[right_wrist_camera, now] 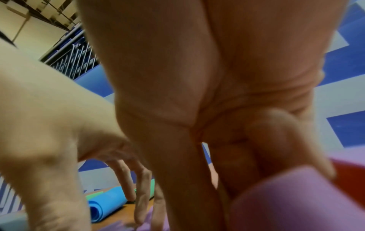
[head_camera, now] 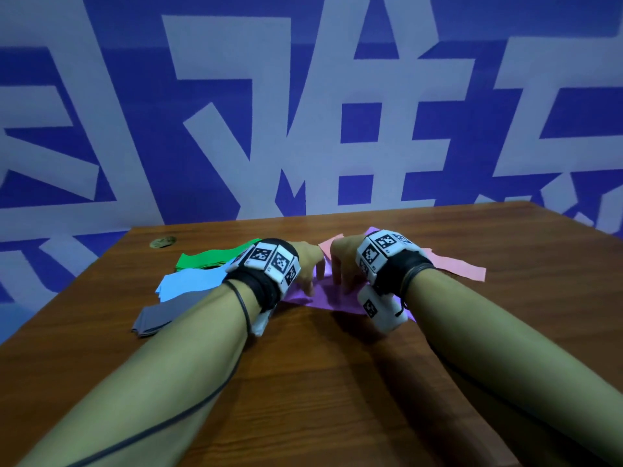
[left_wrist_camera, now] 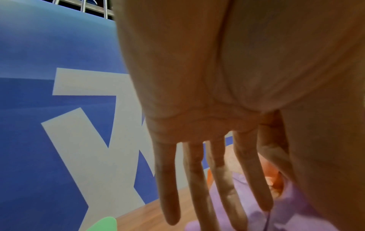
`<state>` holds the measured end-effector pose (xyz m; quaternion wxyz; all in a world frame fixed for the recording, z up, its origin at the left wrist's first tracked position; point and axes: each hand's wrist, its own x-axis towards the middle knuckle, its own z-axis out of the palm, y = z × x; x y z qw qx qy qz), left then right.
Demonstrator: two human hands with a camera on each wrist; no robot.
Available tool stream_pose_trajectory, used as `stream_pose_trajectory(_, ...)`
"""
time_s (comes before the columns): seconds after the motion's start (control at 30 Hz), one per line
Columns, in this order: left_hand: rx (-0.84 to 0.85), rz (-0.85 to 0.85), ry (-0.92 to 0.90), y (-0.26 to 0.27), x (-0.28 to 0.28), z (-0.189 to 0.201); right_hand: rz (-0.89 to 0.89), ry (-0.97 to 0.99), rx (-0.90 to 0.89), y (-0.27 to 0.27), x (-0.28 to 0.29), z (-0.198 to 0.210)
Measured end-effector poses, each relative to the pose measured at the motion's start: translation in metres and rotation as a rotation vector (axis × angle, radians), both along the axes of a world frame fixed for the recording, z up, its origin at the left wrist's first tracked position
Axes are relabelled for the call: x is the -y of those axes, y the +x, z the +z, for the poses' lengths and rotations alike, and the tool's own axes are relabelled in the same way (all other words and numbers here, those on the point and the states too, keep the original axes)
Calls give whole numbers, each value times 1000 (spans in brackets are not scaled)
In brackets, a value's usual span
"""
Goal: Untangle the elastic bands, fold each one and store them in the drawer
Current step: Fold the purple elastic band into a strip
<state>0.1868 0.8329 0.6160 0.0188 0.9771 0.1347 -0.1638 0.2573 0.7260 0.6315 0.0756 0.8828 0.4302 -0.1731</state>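
Observation:
A purple elastic band (head_camera: 332, 298) lies flat on the wooden table (head_camera: 337, 382) under both hands. My left hand (head_camera: 308, 284) presses it with straight, spread fingers (left_wrist_camera: 169, 195), whose tips rest on the purple band (left_wrist_camera: 296, 218). Close beside it, my right hand (head_camera: 342, 281) has its fingertips (right_wrist_camera: 187, 203) down on the same band. A raised fold of the purple band (right_wrist_camera: 276, 203) bulges near that wrist. A pink band (head_camera: 451, 266) lies behind and to the right, partly under the purple one. No drawer is in view.
Folded green (head_camera: 209, 259), light blue (head_camera: 192, 283) and grey (head_camera: 161, 318) bands lie in a row left of my left wrist. A round metal disc (head_camera: 162, 242) sits near the table's far left corner. A blue and white wall stands behind the table.

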Motion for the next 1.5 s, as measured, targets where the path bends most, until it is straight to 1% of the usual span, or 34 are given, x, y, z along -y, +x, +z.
stream_pose_trajectory(0.07, -13, -7, 34, 0, 3, -1, 12, -22, -5, 0, 0, 2)
stream_pose_trajectory(0.17, -36, -4, 114, 0, 2, -4, 30, 26, 4, 4, -1, 8)
stream_pose_trajectory(0.27, 6, 27, 167, -2, 0, -3, 36, 78, 16, 8, -1, 17)
stream_pose_trajectory(0.4, 158, 75, 95, -3, -6, 7, 21, 159, -24, 12, -6, 19)
stream_pose_trajectory(0.53, 402, 126, 80, 1, -7, 26, 47, 313, -154, 9, -8, 25)
stream_pose_trajectory(0.6, 491, 159, -2, 4, -9, 37, 48, 394, -159, 9, -9, 26)
stream_pose_trajectory(0.7, 665, 198, -211, 4, -18, 47, 41, 487, -184, 15, -9, 21)
stream_pose_trajectory(0.87, 1020, 280, -509, 1, -34, 42, -2, 729, -306, 34, -11, 2)
stream_pose_trajectory(0.93, 1103, 318, -628, 3, -39, 37, -9, 802, -383, 41, -12, -5)
stream_pose_trajectory(1.03, 1154, 302, -698, 10, -41, 31, 41, 900, -503, 45, -16, -4)
stream_pose_trajectory(1.1, 1181, 265, -705, 14, -38, 28, 72, 979, -570, 43, -18, 2)
stream_pose_trajectory(1.17, 1225, 251, -729, 17, -35, 28, 99, 1056, -601, 41, -19, 8)
stream_pose_trajectory(1.23, 1262, 243, -755, 17, -32, 34, 111, 1112, -634, 39, -19, 10)
stream_pose_trajectory(1.3, 1267, 222, -745, 17, -30, 42, 133, 1170, -700, 39, -21, 10)
stream_pose_trajectory(1.4, 1237, 174, -616, 12, -29, 52, 176, 1198, -779, 33, -23, 14)
stream_pose_trajectory(1.5, 1279, 162, -508, 7, -34, 58, 216, 1204, -839, 25, -24, 18)
